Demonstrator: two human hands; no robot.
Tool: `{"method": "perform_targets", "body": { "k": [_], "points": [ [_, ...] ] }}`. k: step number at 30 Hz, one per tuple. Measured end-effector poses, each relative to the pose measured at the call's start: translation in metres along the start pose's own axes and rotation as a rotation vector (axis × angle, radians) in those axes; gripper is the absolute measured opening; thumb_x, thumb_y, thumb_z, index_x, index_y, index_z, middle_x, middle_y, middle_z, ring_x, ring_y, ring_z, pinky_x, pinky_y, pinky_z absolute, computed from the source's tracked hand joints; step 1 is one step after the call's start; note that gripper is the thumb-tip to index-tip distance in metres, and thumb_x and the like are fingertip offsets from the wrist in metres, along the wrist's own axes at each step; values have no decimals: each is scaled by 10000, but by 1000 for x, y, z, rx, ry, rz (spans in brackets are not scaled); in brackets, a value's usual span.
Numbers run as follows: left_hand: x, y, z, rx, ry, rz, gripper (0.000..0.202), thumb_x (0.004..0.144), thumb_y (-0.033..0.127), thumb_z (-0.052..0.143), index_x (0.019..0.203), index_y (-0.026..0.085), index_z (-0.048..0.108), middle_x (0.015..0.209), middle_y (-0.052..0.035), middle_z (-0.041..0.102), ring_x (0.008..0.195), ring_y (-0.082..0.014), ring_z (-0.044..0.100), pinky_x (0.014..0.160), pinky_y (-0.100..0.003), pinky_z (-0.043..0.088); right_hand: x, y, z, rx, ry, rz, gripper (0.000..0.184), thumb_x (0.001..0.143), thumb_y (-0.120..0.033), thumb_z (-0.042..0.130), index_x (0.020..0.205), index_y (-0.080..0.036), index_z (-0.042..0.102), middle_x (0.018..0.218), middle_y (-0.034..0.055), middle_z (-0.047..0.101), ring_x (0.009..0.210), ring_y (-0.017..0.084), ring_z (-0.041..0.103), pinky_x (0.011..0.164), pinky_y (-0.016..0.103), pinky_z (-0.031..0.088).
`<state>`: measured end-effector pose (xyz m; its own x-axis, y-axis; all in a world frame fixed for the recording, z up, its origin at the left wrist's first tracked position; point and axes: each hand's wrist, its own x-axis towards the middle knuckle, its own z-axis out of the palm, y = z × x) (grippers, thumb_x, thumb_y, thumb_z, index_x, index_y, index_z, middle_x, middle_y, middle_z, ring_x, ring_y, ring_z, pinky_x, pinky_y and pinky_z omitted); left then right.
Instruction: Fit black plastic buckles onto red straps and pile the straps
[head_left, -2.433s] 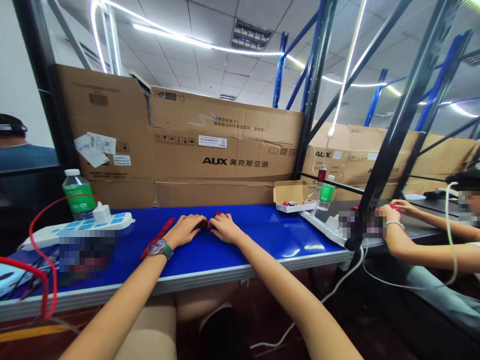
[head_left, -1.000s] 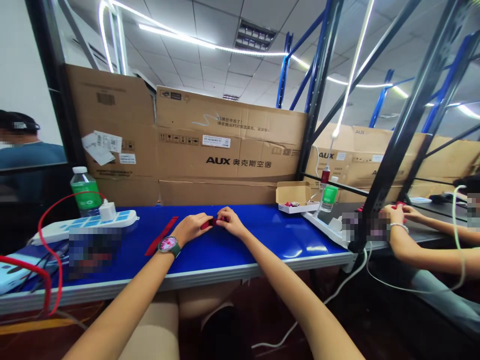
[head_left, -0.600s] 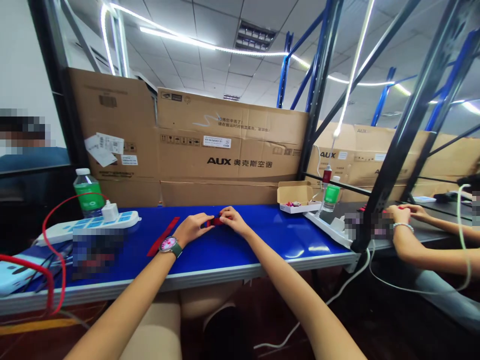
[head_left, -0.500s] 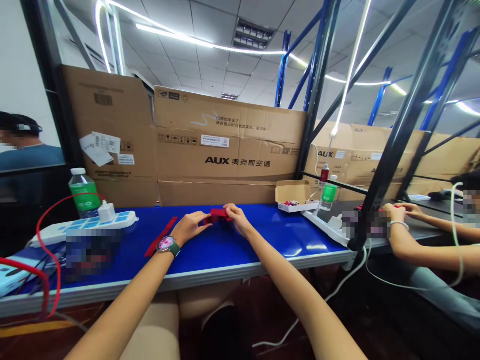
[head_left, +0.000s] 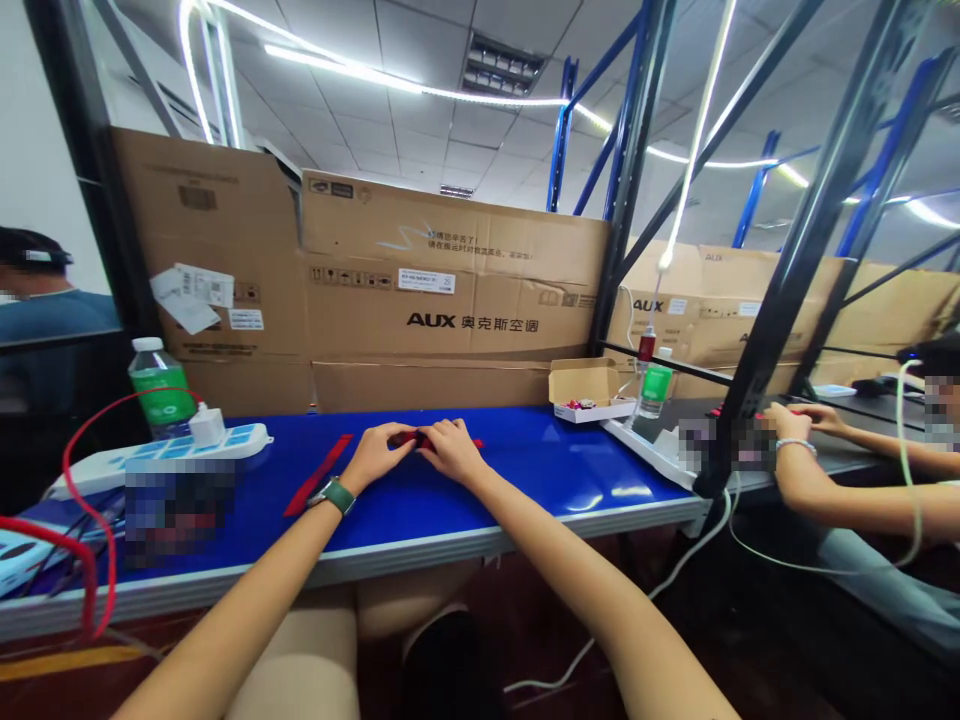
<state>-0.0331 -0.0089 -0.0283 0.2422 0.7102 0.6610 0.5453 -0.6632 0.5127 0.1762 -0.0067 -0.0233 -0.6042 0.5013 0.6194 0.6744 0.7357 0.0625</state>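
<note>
The left hand (head_left: pixel 379 455) and right hand (head_left: pixel 454 450) meet over a small red piece (head_left: pixel 420 439); their fingers (head_left: pixel 397 436) curl nearly shut, pinching it from both ends, so it sits above the blue workbench (head_left: pixel 525 480) — a red strip (head_left: pixel 319 474) lies at nine o'clock; an open carton (head_left: pixel 589 385) stands within reach at three o'clock.

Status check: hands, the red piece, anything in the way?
Left hand and right hand both holding small red piece. Red strip lying on the bench beside left wrist.

Head-worn view looks forward and down.
</note>
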Motion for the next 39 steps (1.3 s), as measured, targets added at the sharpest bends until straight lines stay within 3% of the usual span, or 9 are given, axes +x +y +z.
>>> {"method": "perform_targets", "body": {
  "k": [4,9,14,17,23,25,28,35,39],
  "points": [
    [0,0,3,-158,-27,-147,283,784,417,720,914,167,750,881,-77,774,813,-224,726,778,-318,571,1,3,5,-71,-12,-6,335,957,-429,607,1163,-166,637,1021,123,709,985,242,598,903,379,327],
    [2,-3,5,-250,-58,-198,308,743,425,748,887,153,740,845,-85,772,771,-227,730,754,-323,581,2,6,11,-36,-12,-10,280,889,-425,696,1004,-170,690,897,94,724,899,230,637,859,346,353],
    [6,-17,-8,-180,176,-225,310,753,412,711,921,152,734,895,-83,773,792,-227,734,771,-320,579,-2,22,12,210,104,122,84,896,-240,660,949,-201,711,873,34,709,805,170,645,758,265,414],
    [6,-25,-19,-215,252,-284,371,761,453,699,965,144,725,864,-78,771,724,-221,735,741,-325,585,-6,28,10,251,150,176,128,857,-227,687,980,-192,687,925,39,691,836,171,639,762,258,450],
    [3,-13,-13,-396,97,-306,436,673,498,803,900,136,718,829,-97,770,711,-228,735,738,-341,600,-3,8,12,145,45,106,659,815,-540,741,1339,-196,539,1192,120,649,1082,250,621,900,350,461],
    [3,-5,-8,-404,4,-284,428,673,503,806,884,141,720,822,-93,769,701,-222,729,722,-335,598,-1,4,13,89,17,94,612,844,-538,716,1322,-191,557,1189,132,659,1103,265,619,923,373,440],
    [3,-1,-5,-384,-45,-255,401,691,493,798,881,148,723,813,-86,766,700,-218,723,706,-326,589,-1,4,11,69,-14,72,365,896,-429,686,1177,-198,653,1078,99,706,1026,240,650,903,345,422],
    [7,-32,-17,-249,277,-236,341,745,440,726,936,157,716,859,-87,751,783,-230,717,775,-345,567,-2,15,6,180,24,170,300,861,-411,740,1074,-200,724,971,70,736,881,193,667,785,254,426],
    [3,-39,-35,-45,618,-313,225,835,325,607,1001,184,661,956,-70,702,893,-222,675,852,-361,541,-5,21,6,189,32,237,308,829,-395,774,1069,-207,735,954,69,734,855,198,664,760,257,440]
  ]
}}
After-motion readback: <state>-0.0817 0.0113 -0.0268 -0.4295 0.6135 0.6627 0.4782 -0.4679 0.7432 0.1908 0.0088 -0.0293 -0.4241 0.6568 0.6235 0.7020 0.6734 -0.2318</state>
